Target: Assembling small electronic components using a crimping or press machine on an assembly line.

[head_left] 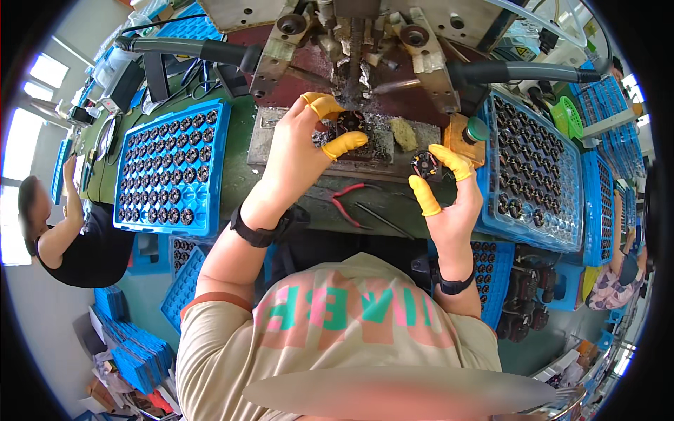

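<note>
My left hand [303, 144], in yellow finger cots, reaches over the machine's metal bed. Its thumb and forefinger curl round the edges of a round black part [349, 125], which sits low under the tool head; how firmly they grip cannot be made out. To the right, my right hand [453, 200], also with yellow finger cots, pinches a similar round black part [423, 165] with copper-coloured bits between thumb and forefinger. This second part is held just off the bed's right end. Between the two hands lies a yellowish sponge-like lump [404, 134], among dark metal shavings.
Red-handled pliers [344, 200] and a dark rod [382, 219] lie before the bed. Blue trays of round parts stand left [119, 210] and right [484, 217]. A green-capped container [477, 129] sits by a wooden block [456, 137]. Grey-gripped levers [203, 49] flank the machine. Another person [77, 238] works at left.
</note>
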